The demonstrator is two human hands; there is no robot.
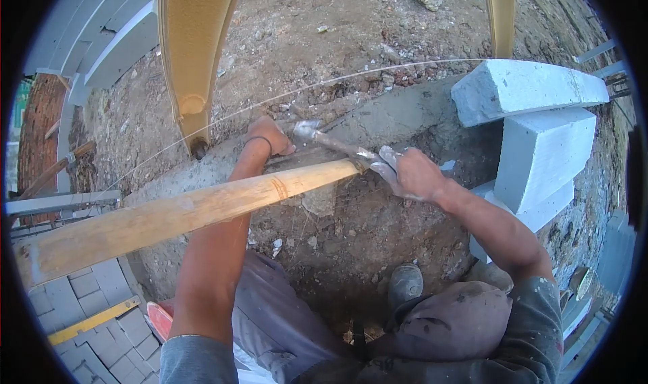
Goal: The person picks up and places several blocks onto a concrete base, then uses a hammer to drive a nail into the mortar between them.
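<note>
My right hand (413, 174), its fingers smeared with grey mortar, is closed at the near end of a mortar-caked rod (337, 143). That rod slants up and left over a bed of wet grey mortar (405, 116). To its left, my left hand (268, 133) is curled low at the mortar's edge, a dark band on the wrist; what its fingers hold is hidden. A bamboo pole (202, 214) passes over my left forearm, its tip close to my right hand.
White blocks (533, 90) are stacked at the right end of the mortar. A taut string (351, 77) runs above it. Two yellowish posts (192, 53) stand beyond. Grey pavers (94, 296) and a yellow bar (94, 321) lie at lower left.
</note>
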